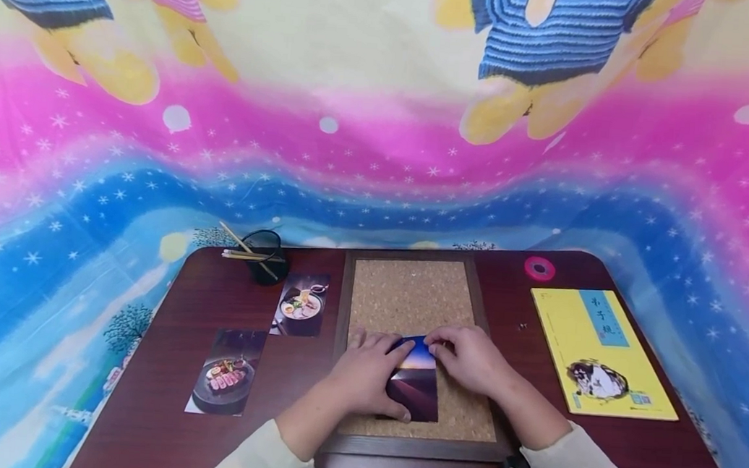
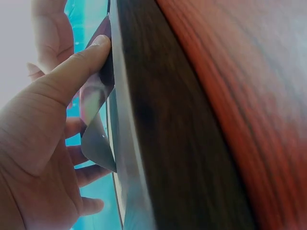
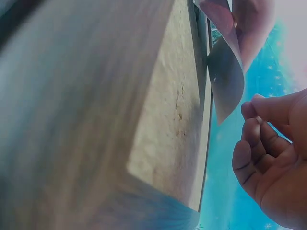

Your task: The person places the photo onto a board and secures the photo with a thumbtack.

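A photo card (image 1: 416, 389) with a blue, orange and dark purple picture lies over the lower part of a framed cork board (image 1: 413, 287). My left hand (image 1: 367, 378) spreads across its left side and holds it, thumb near the bottom edge and fingers near the top. In the left wrist view the card (image 2: 98, 139) bows away from the board between thumb and fingers. By the card's top right corner is my right hand (image 1: 470, 357), its fingers curled and thumb and fingertips together. Whether something small sits between those tips cannot be seen.
Left of the board lie two food photo cards, one of sliced meat (image 1: 227, 376) and one of a noodle bowl (image 1: 302, 305). Behind them stands a black pencil cup (image 1: 268, 259). At right are a yellow book (image 1: 599, 373), a pink tape roll (image 1: 539, 269) and tiny objects (image 1: 522, 326).
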Action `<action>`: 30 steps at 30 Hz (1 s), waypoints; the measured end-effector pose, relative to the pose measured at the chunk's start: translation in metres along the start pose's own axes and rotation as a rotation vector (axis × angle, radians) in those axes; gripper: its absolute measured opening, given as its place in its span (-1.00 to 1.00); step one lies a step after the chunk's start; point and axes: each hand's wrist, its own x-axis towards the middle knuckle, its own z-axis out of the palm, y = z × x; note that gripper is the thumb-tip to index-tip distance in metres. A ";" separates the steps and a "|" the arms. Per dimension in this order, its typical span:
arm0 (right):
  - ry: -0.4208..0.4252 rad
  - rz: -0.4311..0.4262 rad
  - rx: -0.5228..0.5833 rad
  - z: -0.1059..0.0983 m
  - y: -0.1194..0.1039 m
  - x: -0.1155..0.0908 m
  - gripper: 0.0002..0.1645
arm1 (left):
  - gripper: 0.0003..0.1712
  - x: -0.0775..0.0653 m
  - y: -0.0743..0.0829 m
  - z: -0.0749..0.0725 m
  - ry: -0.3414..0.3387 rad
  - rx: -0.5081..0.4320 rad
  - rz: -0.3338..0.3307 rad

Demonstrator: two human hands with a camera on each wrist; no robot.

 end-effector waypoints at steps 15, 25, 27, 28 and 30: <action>-0.083 -0.019 -0.001 -0.002 -0.004 0.019 -0.92 | 0.38 -0.001 0.009 0.005 -0.013 0.021 0.012; -0.158 0.009 -0.044 0.006 -0.006 0.035 -0.85 | 0.32 -0.001 0.014 0.008 -0.013 0.018 0.016; -0.170 0.000 -0.052 0.008 -0.006 0.039 -0.83 | 0.31 -0.001 0.014 0.008 -0.018 0.011 0.014; -0.178 0.005 -0.050 0.009 -0.006 0.040 -0.83 | 0.31 -0.001 0.014 0.008 -0.020 0.006 0.013; -0.196 0.007 -0.049 0.010 -0.006 0.044 -0.82 | 0.30 -0.001 0.014 0.008 -0.027 -0.005 0.012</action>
